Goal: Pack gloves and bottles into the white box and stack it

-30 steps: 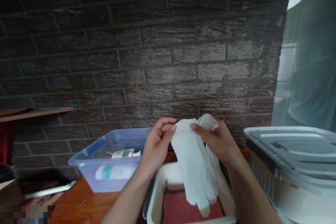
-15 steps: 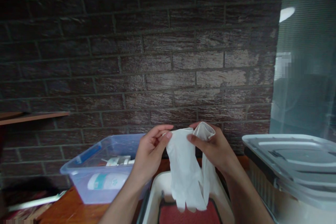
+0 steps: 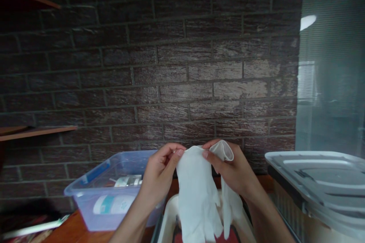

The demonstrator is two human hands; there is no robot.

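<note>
Thin, limp white glove (image 3: 195, 191), lower center of the frame, its smooth cuff spanning left hand (image 3: 159, 169) and right hand (image 3: 235, 165); each grip pinches the edge between thumb and fingers. A second glove (image 3: 226, 207), cuff gaping in a loop, hangs from the right grip. Beneath: a cream, round-cornered tray (image 3: 169, 212). Lower left: translucent violet plastic bin (image 3: 85, 207) on the wooden counter (image 3: 70, 229). Behind: rough, dark brick wall (image 3: 171, 72).

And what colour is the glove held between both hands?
The glove is white, shown in the head view.
</note>
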